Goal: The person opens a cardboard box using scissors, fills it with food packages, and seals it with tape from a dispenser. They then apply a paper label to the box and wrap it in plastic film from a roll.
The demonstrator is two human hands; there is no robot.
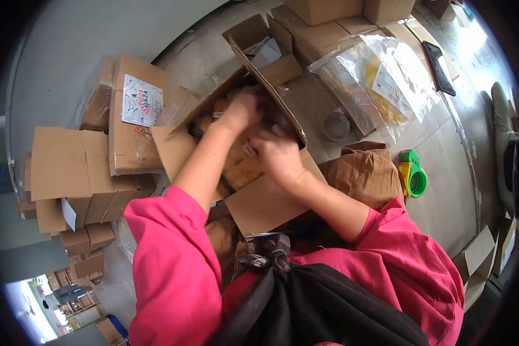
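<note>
An open cardboard box (259, 213) stands in front of me with its flaps spread. Packed inside are yellowish items (243, 173) that look bagged, some bearing small white labels. My left hand (243, 111) reaches deep into the far part of the box, its fingers hidden among the contents. Close by on the right, my right hand (279, 154) is also in the box, near a white label (248, 150). Motion smears its fingers, so what either hand holds, if anything, does not show.
Right of the box are a brown paper bag (366, 173), a green and yellow tape dispenser (412, 174), a clear plastic bag with yellow contents (380, 86) and a phone (439, 68). Stacked cartons (86, 167) stand left. Another open box (265, 49) is behind.
</note>
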